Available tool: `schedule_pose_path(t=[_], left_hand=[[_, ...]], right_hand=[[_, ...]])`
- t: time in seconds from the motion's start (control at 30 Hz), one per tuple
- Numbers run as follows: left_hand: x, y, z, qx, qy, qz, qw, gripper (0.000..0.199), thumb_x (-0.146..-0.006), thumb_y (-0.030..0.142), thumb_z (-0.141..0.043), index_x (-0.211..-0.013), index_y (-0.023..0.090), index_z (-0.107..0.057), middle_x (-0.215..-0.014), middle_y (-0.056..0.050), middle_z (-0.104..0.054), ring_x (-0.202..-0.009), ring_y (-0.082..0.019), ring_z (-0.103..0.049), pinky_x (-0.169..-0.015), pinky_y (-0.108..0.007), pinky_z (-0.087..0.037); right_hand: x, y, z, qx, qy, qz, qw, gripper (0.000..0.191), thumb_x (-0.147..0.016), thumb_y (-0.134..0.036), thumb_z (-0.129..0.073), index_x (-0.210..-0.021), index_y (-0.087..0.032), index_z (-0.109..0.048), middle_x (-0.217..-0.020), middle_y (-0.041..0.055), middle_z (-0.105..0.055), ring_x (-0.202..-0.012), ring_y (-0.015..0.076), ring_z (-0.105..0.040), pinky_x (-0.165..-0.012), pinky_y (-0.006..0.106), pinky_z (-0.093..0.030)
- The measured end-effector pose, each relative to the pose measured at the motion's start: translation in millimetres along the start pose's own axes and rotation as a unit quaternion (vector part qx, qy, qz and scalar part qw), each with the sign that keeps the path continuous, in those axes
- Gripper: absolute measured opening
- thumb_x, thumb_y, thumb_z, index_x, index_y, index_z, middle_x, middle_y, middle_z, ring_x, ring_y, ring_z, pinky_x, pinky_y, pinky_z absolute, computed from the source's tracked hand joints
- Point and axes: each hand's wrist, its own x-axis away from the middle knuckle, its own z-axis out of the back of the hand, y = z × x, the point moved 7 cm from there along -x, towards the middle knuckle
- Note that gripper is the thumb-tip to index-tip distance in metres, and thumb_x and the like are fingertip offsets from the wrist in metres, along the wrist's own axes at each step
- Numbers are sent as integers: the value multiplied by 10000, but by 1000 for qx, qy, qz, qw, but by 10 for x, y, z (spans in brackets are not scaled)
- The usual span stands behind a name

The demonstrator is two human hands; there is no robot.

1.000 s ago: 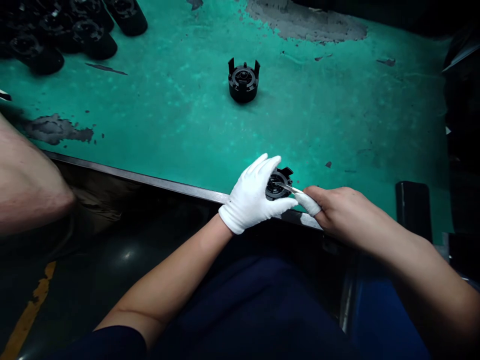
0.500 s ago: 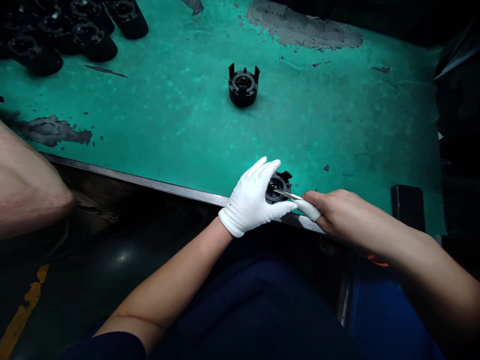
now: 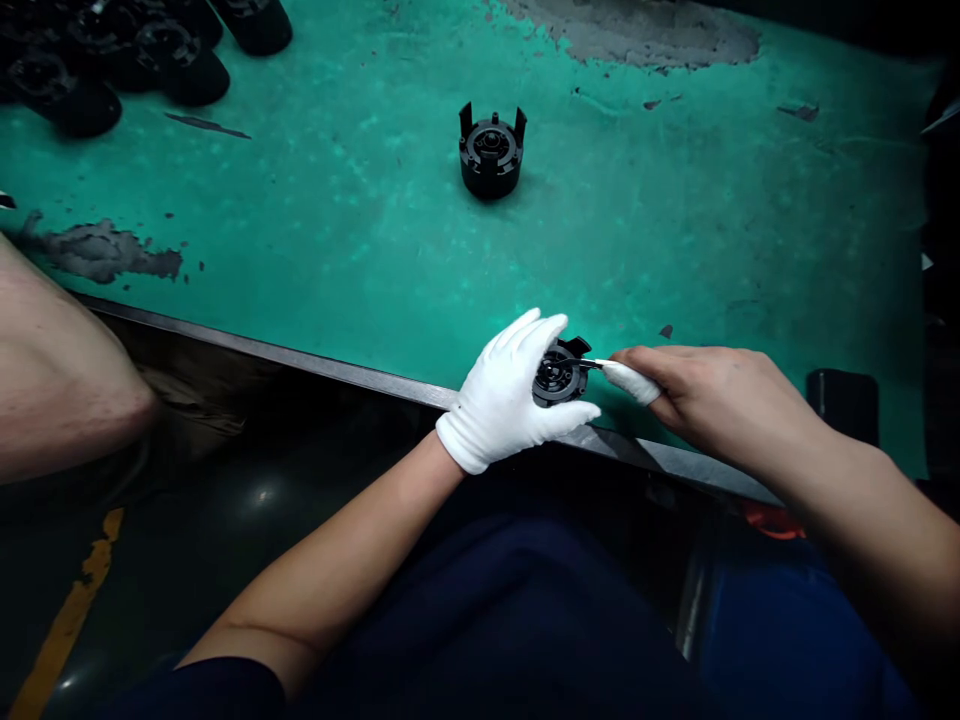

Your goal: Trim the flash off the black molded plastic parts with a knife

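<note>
My left hand (image 3: pixel 510 390), in a white glove, wraps round the left side of a black round plastic part (image 3: pixel 561 376) near the table's front edge. Rings show inside the part and a tab stands up from its rim; the glove hides its left side. My right hand (image 3: pixel 690 385) is bare but for a white cover on one digit. Its fingers close on a thin, narrow tool (image 3: pixel 589 364), whose tip reaches over the inside of the part. The grip hides the rest of the tool, so its exact kind is unclear.
Another black round part (image 3: pixel 491 155) with upright tabs stands farther back on the green table (image 3: pixel 337 230). Several black cylindrical parts (image 3: pixel 180 65) cluster at the far left. A dark block (image 3: pixel 844 405) lies at right. Another person's arm (image 3: pixel 67 370) reaches in from the left.
My right hand has shifted slightly up and right, and the tool now lies flatter, nearer the part's right rim. My left hand keeps its hold. The camera view has shifted slightly.
</note>
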Motion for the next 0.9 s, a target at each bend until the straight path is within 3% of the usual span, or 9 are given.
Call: schedule_pose_path(t=[0.1, 0.3, 0.43, 0.73, 0.9], left_hand=[[-5, -10, -10, 1, -3, 3, 1000, 934, -763, 701, -737, -1455, 157, -428, -1477, -185, -537, -1469, -372, -402, -1211, -539, -372], [-4, 3, 4, -3, -9, 2, 1000, 917, -779, 703, -720, -1456, 157, -429, -1480, -185, -534, -1475, -371, -392, -1216, -539, -365], [-5, 6, 16, -10, -11, 4, 1000, 914, -782, 698, -721, -1452, 147, -435, -1471, -186, -541, -1472, -365, -399, -1214, -528, -372], [-2, 2, 16, -9, 4, 7, 1000, 879, -779, 661, -744, -1447, 173, -448, -1450, -178, -559, -1451, -370, -430, -1189, -545, -406], [-1, 10, 27, -9, 7, 15, 1000, 889, -779, 686, -731, -1440, 158, -461, -1455, -185, -555, -1449, -369, -432, -1196, -538, -401]], right_hand=[[5, 4, 8, 5, -5, 4, 1000, 345, -939, -302, -449, -1216, -335, -652, -1079, 26, -768, -821, 267, -700, -539, 304, -275], [166, -78, -161, -79, -99, -2, 992, 304, -966, -330, -407, -1145, -287, -649, -735, 31, -697, -636, 231, -623, -562, 312, -277], [226, -130, -229, -132, -109, -24, 985, 272, -976, -322, -392, -1055, -258, -644, -700, 27, -672, -595, 209, -589, -561, 312, -283], [256, -225, -265, -179, -90, -43, 979, 256, -966, -286, -426, -1047, -240, -664, -705, 33, -696, -596, 200, -611, -542, 301, -297], [313, -286, -271, -224, -119, -35, 967, 294, -949, -230, -430, -1075, -252, -695, -814, 42, -758, -708, 214, -687, -585, 283, -365]])
